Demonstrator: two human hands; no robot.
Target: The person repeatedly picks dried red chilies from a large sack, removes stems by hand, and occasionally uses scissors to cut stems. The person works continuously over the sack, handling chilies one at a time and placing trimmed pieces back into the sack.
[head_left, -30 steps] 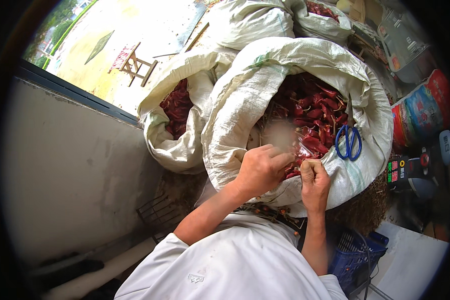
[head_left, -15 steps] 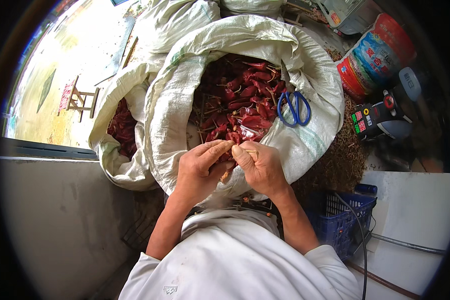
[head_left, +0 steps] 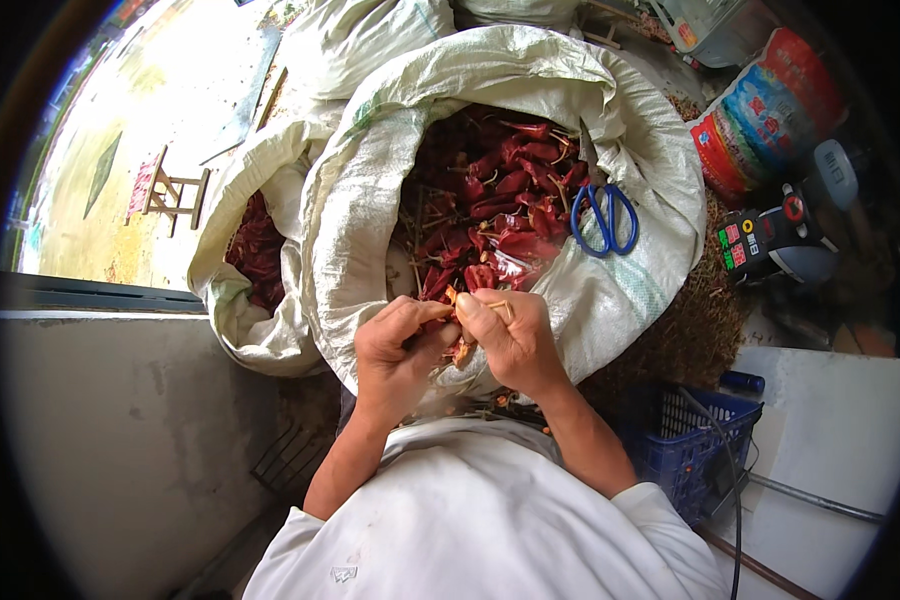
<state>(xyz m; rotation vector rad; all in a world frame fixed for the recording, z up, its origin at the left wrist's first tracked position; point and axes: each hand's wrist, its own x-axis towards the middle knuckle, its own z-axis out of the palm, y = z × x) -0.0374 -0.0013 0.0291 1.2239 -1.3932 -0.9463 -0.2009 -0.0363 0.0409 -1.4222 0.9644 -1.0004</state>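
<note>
The orange-red chili pepper (head_left: 462, 353) is located over the near edge of the large white sack (head_left: 650, 130), between the two hands, which partly cover it; the left hand (head_left: 398, 342) pinches it with curled fingers; the right hand (head_left: 515, 340) pinches it from the other side, thumb laid along the forefinger, with a pale stalk (head_left: 503, 308) protruding from this grip; the hands meet at the fingertips, and the exact contact points cannot be told.

Inside the large white sack lies a heap of dark red peppers (head_left: 510, 195); on the inner right fold of the sack rest scissors (head_left: 607, 222) with blue handles, blades directed away from the person; to the left of the sack, just beside it, stands a smaller white sack (head_left: 295, 195), open, also containing red peppers; right of the near edge of the large sack stands a blue basket (head_left: 685, 455); farther right of the sack are a red-and-blue printed bag (head_left: 765, 120) and a black device (head_left: 778, 245); well left of the sack stands a wooden stand (head_left: 175, 195).
</note>
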